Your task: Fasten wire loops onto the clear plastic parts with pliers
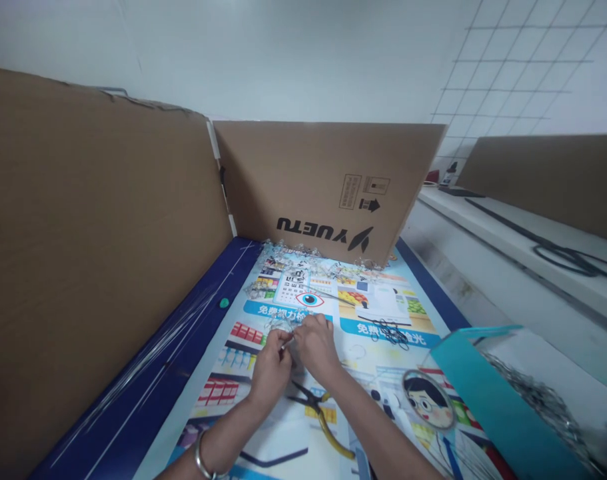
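Over the middle of the printed sheet my left hand [273,367] pinches a thin silvery piece of wire [287,344] between thumb and forefinger. My right hand [317,343] is closed right beside it, knuckles up; its fingertips are hidden, so what they grip does not show. Clear, shiny wire pieces [278,323] lie just beyond the fingers. Below the hands rests a pair of pliers [328,427] with yellow handles and dark jaws apart, partly behind my right forearm.
Cardboard panels [308,173] stand at the back and left. More shiny wire pieces [333,265] line the far edge. A tangle of black wire [392,333] lies to the right. A teal box [508,400] holds many metal pieces. Long wires [158,353] lie along the left.
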{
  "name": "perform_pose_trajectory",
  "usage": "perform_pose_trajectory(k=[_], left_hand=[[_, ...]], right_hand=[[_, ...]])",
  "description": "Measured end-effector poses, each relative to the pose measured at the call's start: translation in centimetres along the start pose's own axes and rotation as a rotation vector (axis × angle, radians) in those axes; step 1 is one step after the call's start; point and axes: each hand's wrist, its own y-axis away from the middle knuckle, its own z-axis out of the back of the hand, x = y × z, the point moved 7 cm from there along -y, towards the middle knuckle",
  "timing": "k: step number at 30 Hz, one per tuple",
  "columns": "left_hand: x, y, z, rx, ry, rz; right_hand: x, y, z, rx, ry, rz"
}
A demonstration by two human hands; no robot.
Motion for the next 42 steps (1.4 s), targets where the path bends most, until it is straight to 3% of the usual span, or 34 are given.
perform_pose_trajectory(k=[11,25,36,42], left_hand=[[-0.1,0.2,0.0,0.074,-0.324,0.038],[-0.6,0.1,0.0,0.107,-0.413,-0.013],[-0.5,-0.5,0.3,-0.03,-0.216,-0.008],[-0.7,-1.0,0.5,-0.062,-0.228,0.03]], right_hand=[[0.1,0.0,0.3,-0.037,-0.024,-0.013],[-0.3,0.1,-0.1,-0.149,-0.151,-0.109],[-0.2,0.2,-0.3,-0.184,-0.156,-0.095],[-0.2,0.2,-0.3,-0.163,-0.151,-0.084]])
